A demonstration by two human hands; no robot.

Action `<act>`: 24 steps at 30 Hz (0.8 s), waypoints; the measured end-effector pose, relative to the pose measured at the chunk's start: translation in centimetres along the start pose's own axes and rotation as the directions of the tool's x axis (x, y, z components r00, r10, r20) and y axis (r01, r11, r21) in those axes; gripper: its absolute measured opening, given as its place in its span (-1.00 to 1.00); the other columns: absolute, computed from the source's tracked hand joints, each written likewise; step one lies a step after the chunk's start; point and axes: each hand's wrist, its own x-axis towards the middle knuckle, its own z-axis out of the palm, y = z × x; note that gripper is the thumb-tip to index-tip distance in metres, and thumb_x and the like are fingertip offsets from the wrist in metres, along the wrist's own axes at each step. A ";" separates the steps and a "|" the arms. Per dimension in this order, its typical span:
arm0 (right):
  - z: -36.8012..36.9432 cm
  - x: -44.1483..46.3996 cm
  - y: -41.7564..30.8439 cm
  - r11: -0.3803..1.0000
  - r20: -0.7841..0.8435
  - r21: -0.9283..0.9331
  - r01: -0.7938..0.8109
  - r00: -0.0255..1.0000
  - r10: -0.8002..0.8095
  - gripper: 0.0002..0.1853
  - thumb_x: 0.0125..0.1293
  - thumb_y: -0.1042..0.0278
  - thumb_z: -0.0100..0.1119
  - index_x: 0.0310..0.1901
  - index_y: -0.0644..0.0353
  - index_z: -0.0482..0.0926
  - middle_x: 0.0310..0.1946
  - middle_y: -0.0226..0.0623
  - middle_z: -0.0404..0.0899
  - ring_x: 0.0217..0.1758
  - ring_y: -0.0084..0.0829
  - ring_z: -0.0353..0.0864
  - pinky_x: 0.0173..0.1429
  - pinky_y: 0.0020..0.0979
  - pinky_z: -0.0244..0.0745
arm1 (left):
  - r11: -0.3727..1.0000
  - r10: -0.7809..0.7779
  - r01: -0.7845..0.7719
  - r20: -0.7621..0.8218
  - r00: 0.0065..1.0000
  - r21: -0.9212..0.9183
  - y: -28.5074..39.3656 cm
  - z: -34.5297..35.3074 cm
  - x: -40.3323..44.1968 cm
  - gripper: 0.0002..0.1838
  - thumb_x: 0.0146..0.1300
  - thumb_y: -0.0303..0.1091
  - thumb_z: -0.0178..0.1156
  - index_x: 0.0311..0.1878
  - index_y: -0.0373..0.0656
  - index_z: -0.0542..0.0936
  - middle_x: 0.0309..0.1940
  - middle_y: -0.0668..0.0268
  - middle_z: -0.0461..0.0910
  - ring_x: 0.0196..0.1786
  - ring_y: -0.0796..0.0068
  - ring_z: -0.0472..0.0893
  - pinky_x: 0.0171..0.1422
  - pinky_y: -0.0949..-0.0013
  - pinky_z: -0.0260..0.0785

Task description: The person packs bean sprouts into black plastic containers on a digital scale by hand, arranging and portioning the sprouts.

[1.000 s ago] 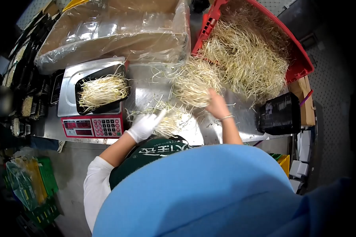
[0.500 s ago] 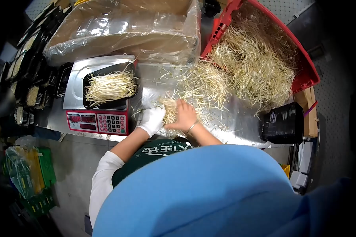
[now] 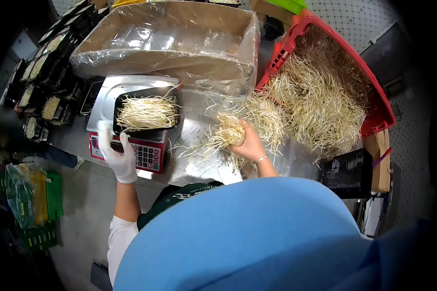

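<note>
My left hand [image 3: 118, 154], in a white glove, is at the front left corner of the scale [image 3: 101, 92], fingers apart and nothing in them. On the scale's steel plate sits a black tray [image 3: 116, 127] filled with bean sprouts [image 3: 148, 113]. My bare right hand [image 3: 250, 144], with a bracelet at the wrist, grips a bunch of bean sprouts [image 3: 228, 131] over the steel table [image 3: 192, 167]. Beside it a loose heap of sprouts [image 3: 266, 119] spreads from the mouth of a tipped red crate [image 3: 381, 114].
A carton lined with clear plastic [image 3: 165, 60] stands behind the scale. Stacked filled trays [image 3: 48, 107] rise at the left. A stack of black trays [image 3: 347, 169] is at the right table edge. Green crates [image 3: 53, 194] stand on the floor at lower left.
My left hand has left the sprouts and moved left to the scale's front. My right hand has closed around a bunch and shifted slightly right. The camera view has shifted a little.
</note>
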 end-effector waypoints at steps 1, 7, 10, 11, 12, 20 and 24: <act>-0.2 0.3 -1.4 1.000 -0.011 -0.003 0.009 1.000 -0.009 -0.16 -0.24 0.27 0.38 0.17 0.32 0.26 -0.06 0.00 0.47 0.00 -0.11 0.51 0.11 -0.32 0.39 | 0.994 -0.100 0.103 -0.082 0.992 0.035 -0.4 0.0 1.8 -0.33 0.14 -0.67 0.07 0.33 -0.33 0.09 0.29 0.01 0.17 0.24 0.26 0.34 0.28 0.31 0.20; 0.7 3.3 -12.0 0.891 -0.444 -0.450 0.051 0.853 -0.273 -0.13 -0.26 0.31 0.40 0.17 0.37 0.22 -0.14 -0.03 0.43 -0.06 -0.06 0.42 0.05 -0.20 0.32 | 0.131 -0.539 0.710 0.551 0.637 -0.692 -5.9 0.9 4.1 -0.30 -0.20 -0.64 -0.16 0.21 -0.42 0.28 0.00 0.12 0.45 -0.01 0.36 0.49 0.16 0.45 0.31; 4.3 5.4 -17.8 0.778 -0.389 -0.616 0.126 0.810 -0.439 -0.10 -0.28 0.37 0.36 0.20 0.38 0.18 -0.17 -0.08 0.42 -0.09 -0.12 0.41 0.01 -0.18 0.28 | 0.200 -0.502 0.730 0.572 0.649 -0.653 -7.6 0.9 3.7 -0.29 -0.14 -0.67 -0.20 0.26 -0.35 0.24 0.09 0.17 0.40 0.09 0.42 0.42 0.21 0.48 0.25; 5.8 6.2 -19.5 0.700 -0.299 -0.681 0.217 0.790 -0.535 -0.09 -0.31 0.40 0.34 0.20 0.38 0.17 -0.17 -0.09 0.42 -0.09 -0.14 0.41 0.02 -0.19 0.27 | 0.159 -0.484 0.731 0.593 0.643 -0.663 -7.3 0.4 4.0 -0.29 -0.11 -0.67 -0.21 0.28 -0.34 0.23 0.11 0.18 0.38 0.09 0.43 0.41 0.22 0.48 0.23; 7.6 7.2 -20.4 0.640 -0.155 -0.732 0.234 0.858 -0.490 -0.08 -0.33 0.39 0.33 0.20 0.35 0.17 -0.10 -0.14 0.41 -0.04 -0.22 0.40 0.06 -0.20 0.23 | 0.156 -0.475 0.728 0.596 0.648 -0.667 -7.5 0.3 4.1 -0.29 -0.10 -0.67 -0.21 0.29 -0.32 0.22 0.13 0.18 0.36 0.10 0.42 0.40 0.23 0.47 0.22; 13.9 12.0 -22.9 0.722 0.370 -0.544 0.428 0.894 -0.252 -0.18 -0.32 0.23 0.32 0.12 0.24 0.29 -0.05 -0.13 0.39 0.02 -0.17 0.37 0.13 -0.26 0.22 | -0.136 -0.425 0.701 0.680 0.597 -0.700 -12.5 -1.8 5.9 -0.27 -0.08 -0.46 -0.12 0.29 -0.42 0.16 0.29 0.07 0.20 0.34 0.28 0.18 0.42 0.36 -0.05; 13.9 11.9 -22.6 0.726 0.333 -0.518 0.453 0.888 -0.317 -0.19 -0.33 0.20 0.32 0.09 0.25 0.31 0.00 -0.09 0.35 0.08 -0.14 0.32 0.18 -0.25 0.16 | 0.364 -0.338 0.686 0.596 0.728 -0.630 -11.0 -0.1 10.9 -0.49 0.32 -0.23 -0.11 0.22 -0.39 0.28 0.22 0.07 0.33 0.29 0.35 0.27 0.38 0.38 0.02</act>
